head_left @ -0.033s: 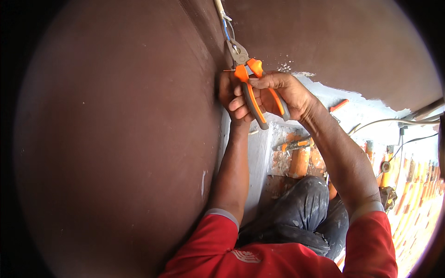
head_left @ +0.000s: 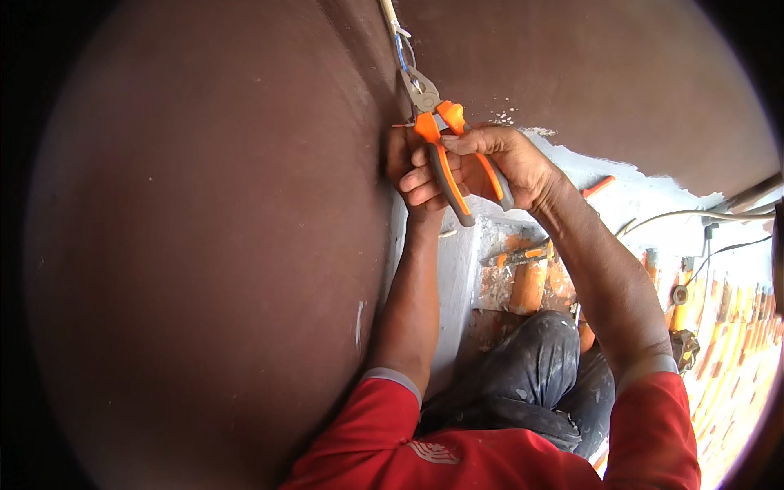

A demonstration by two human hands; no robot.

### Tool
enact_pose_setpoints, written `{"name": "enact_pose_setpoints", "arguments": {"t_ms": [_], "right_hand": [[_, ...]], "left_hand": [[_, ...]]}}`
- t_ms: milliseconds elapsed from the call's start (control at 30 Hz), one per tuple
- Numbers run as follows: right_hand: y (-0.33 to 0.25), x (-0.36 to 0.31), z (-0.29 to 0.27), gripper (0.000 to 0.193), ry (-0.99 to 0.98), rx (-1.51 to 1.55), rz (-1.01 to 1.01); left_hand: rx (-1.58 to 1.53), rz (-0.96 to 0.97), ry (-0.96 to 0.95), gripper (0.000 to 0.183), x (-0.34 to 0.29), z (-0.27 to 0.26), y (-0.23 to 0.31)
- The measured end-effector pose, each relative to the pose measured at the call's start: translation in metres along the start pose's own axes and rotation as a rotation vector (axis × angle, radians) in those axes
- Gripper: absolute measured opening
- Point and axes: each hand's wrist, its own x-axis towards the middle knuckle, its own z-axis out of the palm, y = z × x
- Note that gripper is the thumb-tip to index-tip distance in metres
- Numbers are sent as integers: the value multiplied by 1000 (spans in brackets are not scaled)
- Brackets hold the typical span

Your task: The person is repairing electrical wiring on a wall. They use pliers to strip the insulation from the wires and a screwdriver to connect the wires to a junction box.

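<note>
My right hand (head_left: 510,159) grips combination pliers (head_left: 445,167) with orange and grey handles, its thumb across one grip and fingers behind. The pliers' metal jaws point up at a blue wire (head_left: 402,55) and a thin grey wire beside it, which come out of a cream cable sheath (head_left: 388,11). Wire ends show between the jaws, but the exact bite is too small to tell. Close against the brown wall, my left hand (head_left: 415,173) is curled behind the pliers. A thin orange-tipped piece (head_left: 401,126) sticks out above it; what those fingers hold is hidden.
Brown walls (head_left: 204,245) meet in a corner at my left and ahead. Below my hands, a tool with an orange-and-black handle (head_left: 523,256) lies on clay tiles. Farther right are another orange handle (head_left: 599,187), a pale cable (head_left: 678,211) and a dark cord (head_left: 731,247).
The pliers and my right hand have shifted very slightly to the right. Both hands keep the same grip.
</note>
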Motion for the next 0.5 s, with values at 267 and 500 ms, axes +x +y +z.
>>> {"name": "enact_pose_setpoints", "arguments": {"t_ms": [267,500], "right_hand": [[-20,-1,-16,55,-109,-79,85],[-24,-7,-24,55,-184,-11,125]], "left_hand": [[-17,74,-22,39,6,-1,-3],[62,-25,22,43,8,4,0]]}}
